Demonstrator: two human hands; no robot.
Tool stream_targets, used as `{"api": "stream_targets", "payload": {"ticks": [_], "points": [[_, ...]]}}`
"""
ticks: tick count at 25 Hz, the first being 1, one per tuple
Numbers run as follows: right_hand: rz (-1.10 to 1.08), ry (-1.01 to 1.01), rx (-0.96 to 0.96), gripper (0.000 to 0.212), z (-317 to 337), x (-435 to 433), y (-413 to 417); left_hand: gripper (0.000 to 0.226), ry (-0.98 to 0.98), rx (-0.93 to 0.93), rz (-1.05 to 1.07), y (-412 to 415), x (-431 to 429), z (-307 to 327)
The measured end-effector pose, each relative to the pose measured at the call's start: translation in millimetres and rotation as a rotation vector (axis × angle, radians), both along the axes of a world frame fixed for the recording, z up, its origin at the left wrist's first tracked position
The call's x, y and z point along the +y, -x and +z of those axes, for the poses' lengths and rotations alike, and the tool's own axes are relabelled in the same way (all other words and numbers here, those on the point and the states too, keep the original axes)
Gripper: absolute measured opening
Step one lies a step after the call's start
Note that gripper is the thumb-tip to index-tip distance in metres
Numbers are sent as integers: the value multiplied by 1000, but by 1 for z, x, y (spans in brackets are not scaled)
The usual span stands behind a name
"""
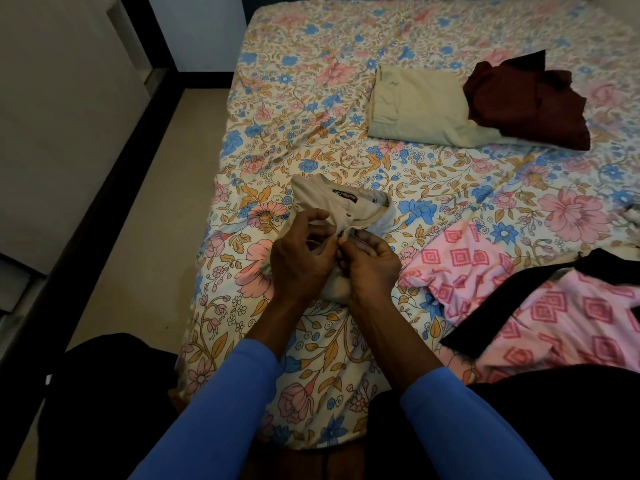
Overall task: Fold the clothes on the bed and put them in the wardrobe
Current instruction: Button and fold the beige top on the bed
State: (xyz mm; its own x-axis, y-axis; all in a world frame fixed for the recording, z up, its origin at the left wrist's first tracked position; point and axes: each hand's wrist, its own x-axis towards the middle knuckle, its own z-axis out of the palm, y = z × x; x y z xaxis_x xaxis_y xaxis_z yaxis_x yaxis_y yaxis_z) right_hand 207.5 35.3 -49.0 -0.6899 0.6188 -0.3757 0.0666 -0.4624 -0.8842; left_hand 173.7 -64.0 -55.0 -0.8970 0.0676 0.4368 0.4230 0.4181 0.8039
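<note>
Beige shirt (346, 206) is lying bunched on the near part of the bed (311, 98). Left hand (301, 258) and right hand (372, 268) are both pinching its button placket, fingers curled on fabric. Folded khaki garment (419, 109) is lying further up, touching the maroon garment (530, 102); pink patterned garment (571, 306) is lying at right
</note>
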Motion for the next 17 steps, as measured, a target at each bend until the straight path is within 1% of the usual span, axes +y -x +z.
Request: {"api": "stream_targets", "payload": {"ticks": [5,7,9,12,13,17], "points": [[7,-91,-41,19,-7,-4,-2,34,-68,-101,-15,0,5,-3],[27,-113,-54,19,-6,-5,-2,32,-61,-84,-12,-6,7,-2],[24,-81,-24,21,-5,-5,-2,30,-45,-46,61,-10,9,-2],[31,-33,-2,23,-2,-4,-1,28,-125,-79,236,-11,15,-2],[33,-26,-7,23,-2,-3,-1,27,-130,-83,243,-11,17,-1],[57,27,-15,22,-4,4,-2,26,-110,-110,163,-14,17,-3]]}}
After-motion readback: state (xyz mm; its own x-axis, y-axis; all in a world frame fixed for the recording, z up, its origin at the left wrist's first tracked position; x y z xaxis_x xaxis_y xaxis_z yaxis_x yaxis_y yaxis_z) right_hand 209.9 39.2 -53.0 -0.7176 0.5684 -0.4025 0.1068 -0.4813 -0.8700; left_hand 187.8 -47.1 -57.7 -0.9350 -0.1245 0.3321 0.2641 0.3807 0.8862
